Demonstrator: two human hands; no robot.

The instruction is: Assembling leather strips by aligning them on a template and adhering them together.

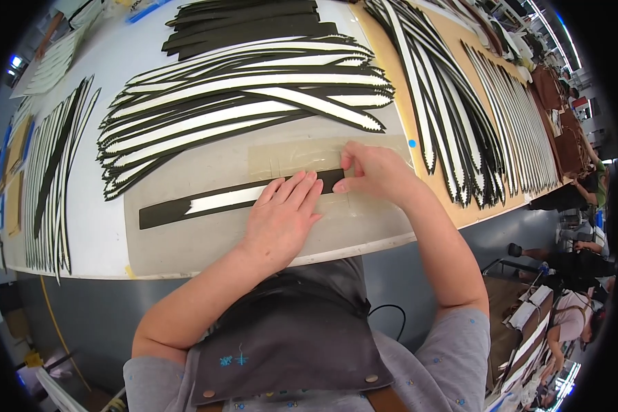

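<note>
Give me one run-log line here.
left hand: flat on black-and-white strip; right hand: at strip's right end; strip: on grey mat; beyond: strip pile

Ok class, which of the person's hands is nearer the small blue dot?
Right. The right hand is at one end of the dark strip, just left of the blue dot; the left hand lies farther left, flat on the strip.

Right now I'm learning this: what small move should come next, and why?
Perhaps smooth the right end of the dark strip with the right hand: its fingertips are at that end, while the left hand lies flat across the strip's white band.
</note>
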